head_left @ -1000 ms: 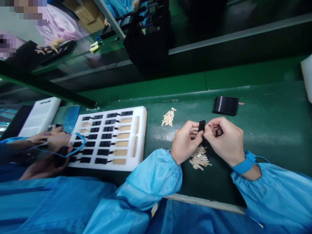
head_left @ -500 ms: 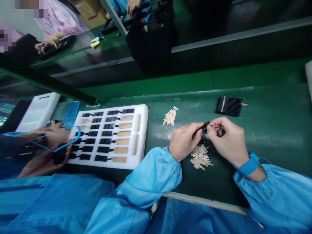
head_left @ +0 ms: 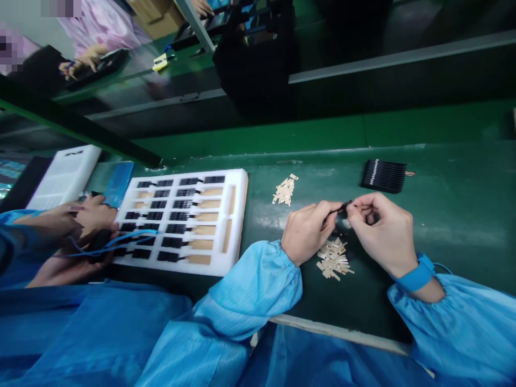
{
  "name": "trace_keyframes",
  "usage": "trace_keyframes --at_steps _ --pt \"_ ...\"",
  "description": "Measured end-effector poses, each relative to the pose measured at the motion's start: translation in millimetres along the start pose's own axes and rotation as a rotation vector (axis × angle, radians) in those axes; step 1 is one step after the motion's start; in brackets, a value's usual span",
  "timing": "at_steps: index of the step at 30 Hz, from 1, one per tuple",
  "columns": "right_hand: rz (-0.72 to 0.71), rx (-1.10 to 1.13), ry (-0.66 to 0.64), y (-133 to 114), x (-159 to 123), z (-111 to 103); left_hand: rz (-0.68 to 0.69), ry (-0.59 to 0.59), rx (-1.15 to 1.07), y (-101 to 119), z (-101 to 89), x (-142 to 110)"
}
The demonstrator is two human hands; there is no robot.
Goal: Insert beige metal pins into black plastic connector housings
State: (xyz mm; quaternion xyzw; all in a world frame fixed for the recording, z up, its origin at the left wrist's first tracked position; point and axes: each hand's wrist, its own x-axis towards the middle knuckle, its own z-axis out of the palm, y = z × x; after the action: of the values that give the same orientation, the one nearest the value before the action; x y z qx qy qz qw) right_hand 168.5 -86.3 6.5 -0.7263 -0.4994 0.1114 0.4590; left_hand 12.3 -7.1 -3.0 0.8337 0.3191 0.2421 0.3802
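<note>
Holding black piece (head_left: 341, 207), green bench (head_left: 451, 215), grey rail (head_left: 363, 65)

Tray (head_left: 239, 207) left of centre; upper pile (head_left: 285, 191) mid-frame; lower pile (head_left: 335, 260) below-right of left hand (head_left: 307, 231); block (head_left: 385, 176) behind right hand (head_left: 382, 228).

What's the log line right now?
left grip: holding small black part; right grip: at part's end; pale pieces: two piles on bench; black ribbed block: beyond right grip
</note>
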Motion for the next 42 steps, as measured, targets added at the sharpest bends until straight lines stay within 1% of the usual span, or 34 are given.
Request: trace_keyframes --at_steps 2,5,7,9,11,12,21,25,28,32,35,38,42 --pt "0.027 0.019 0.032 1 0 -1 -0.093 -0.005 -0.16 2 1.2 2" --pt "0.077 0.119 0.092 2 2 -3 -0.241 -0.016 -0.489 5 3.0 7" --pt "0.104 0.187 0.056 3 3 -4 -0.306 -0.03 -0.643 5 3.5 9" --pt "0.118 0.25 -0.036 3 4 -4 -0.343 -0.034 -0.724 5 3.5 10" --pt "0.124 0.294 -0.103 4 3 -3 -0.36 -0.035 -0.752 5 3.2 10" --pt "0.126 0.299 -0.112 4 2 -3 -0.36 -0.033 -0.753 5 3.0 10" --pt "0.111 0.226 -0.085 5 1 -2 -0.272 -0.043 -0.645 8 2.6 7" --pt "0.119 0.223 -0.08 4 2 -2 -0.258 -0.052 -0.63 7 2.1 7" --pt "0.163 0.305 -0.106 4 5 -4 -0.306 -0.086 -0.727 7 -2.3 9" --pt "0.256 0.533 -0.264 3 12 -11 -0.431 -0.26 -0.966 6 -13.6 12" --pt "0.29 0.65 -0.342 3 15 -16 -0.473 -0.352 -1.085 3 -18.6 13" --pt "0.299 0.726 -0.385 4 13 -16 -0.489 -0.382 -1.176 0 -18.6 13" --pt "0.269 0.765 -0.405 3 7 -14 -0.51 -0.371 -1.245 0 -17.8 12"
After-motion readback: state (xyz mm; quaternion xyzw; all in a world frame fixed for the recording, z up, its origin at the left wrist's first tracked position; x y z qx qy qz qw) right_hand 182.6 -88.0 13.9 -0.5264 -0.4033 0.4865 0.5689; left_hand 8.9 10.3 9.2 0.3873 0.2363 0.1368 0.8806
